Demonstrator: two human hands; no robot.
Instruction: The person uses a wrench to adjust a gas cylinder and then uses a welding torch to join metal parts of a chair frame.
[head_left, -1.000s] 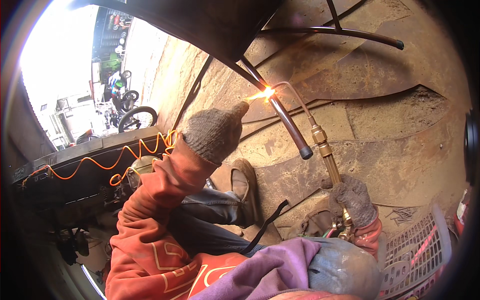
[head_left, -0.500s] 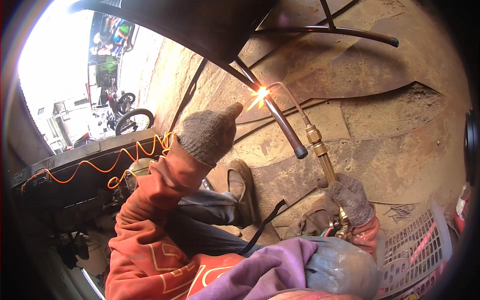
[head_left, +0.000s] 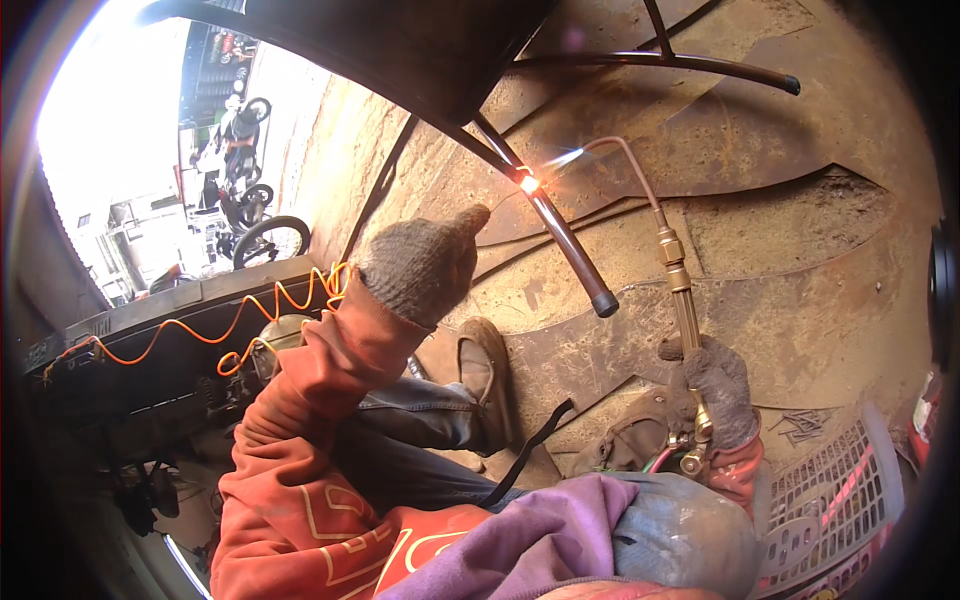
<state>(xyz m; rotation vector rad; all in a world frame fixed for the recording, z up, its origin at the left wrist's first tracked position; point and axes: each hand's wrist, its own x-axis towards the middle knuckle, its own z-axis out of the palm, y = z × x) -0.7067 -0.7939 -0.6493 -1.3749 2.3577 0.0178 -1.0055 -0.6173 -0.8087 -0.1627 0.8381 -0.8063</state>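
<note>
My right hand point(head_left: 716, 385), in a grey knit glove, is closed round the brass handle of a gas welding torch point(head_left: 672, 250). The torch's bent copper tip ends in a bright flame, a little right of a glowing spot on a dark metal tube point(head_left: 568, 240). That tube slants down to a black end cap. On the left, my left hand point(head_left: 420, 262), gloved too, is closed with thumb and fingers pinched toward the glow. A thin filler rod point(head_left: 506, 200) runs faintly from its fingertips to the hot spot; most of it is hidden.
A dark panel point(head_left: 400, 50) on tube legs stands above the joint, with another capped leg point(head_left: 720, 66) behind. Metal sheets point(head_left: 560, 345) cover the ground. A plastic crate point(head_left: 830, 500) and several nails point(head_left: 800, 425) lie right. An orange coiled cord point(head_left: 190, 335) and motorcycles point(head_left: 265, 240) are left.
My right hand has drawn the torch to the right, so its tip and flame stand off the tube. The joint's sparks have shrunk to a glowing spot. My left hand stays nearly still.
</note>
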